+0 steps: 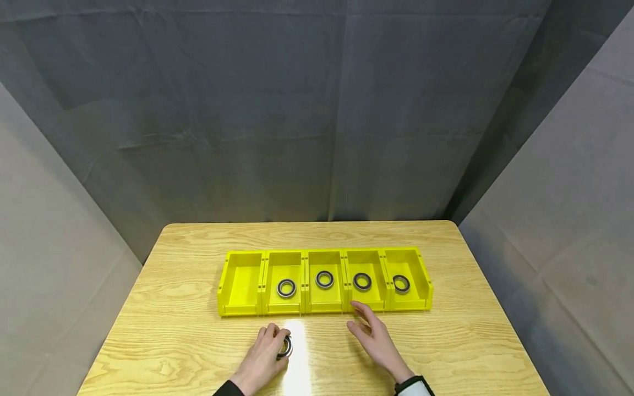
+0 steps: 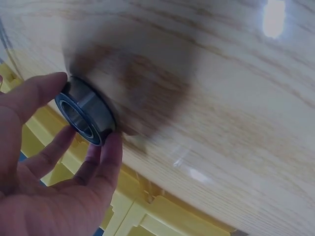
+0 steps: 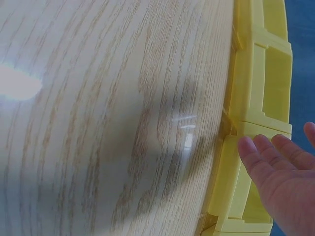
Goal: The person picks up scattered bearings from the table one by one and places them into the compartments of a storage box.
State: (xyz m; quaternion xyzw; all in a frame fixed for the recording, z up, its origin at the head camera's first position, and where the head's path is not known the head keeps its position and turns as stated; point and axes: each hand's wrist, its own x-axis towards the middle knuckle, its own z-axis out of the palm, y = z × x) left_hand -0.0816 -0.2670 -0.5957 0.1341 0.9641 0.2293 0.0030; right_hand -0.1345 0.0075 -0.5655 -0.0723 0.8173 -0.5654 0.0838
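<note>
My left hand [image 1: 264,352] pinches a ball bearing [image 2: 87,110] between thumb and fingertips, low over the table in front of the yellow bins. In the left wrist view the bearing is a steel ring with a dark seal, tilted, its shadow on the wood beside it. My right hand [image 1: 376,338] hovers with loosely extended fingers before the fourth bin from the left and holds nothing. In the right wrist view its fingers [image 3: 261,162] appear near the bins' front edge. Single bearings lie in the second bin [image 1: 286,288], third, fourth and fifth bins; the leftmost bin [image 1: 241,283] contains none.
The joined row of yellow bins [image 1: 324,308] spans the middle of the wooden table [image 1: 188,330]. Behind the table hangs a dark grey curtain [image 1: 247,137], with pale fabric walls [image 1: 559,236] on both sides.
</note>
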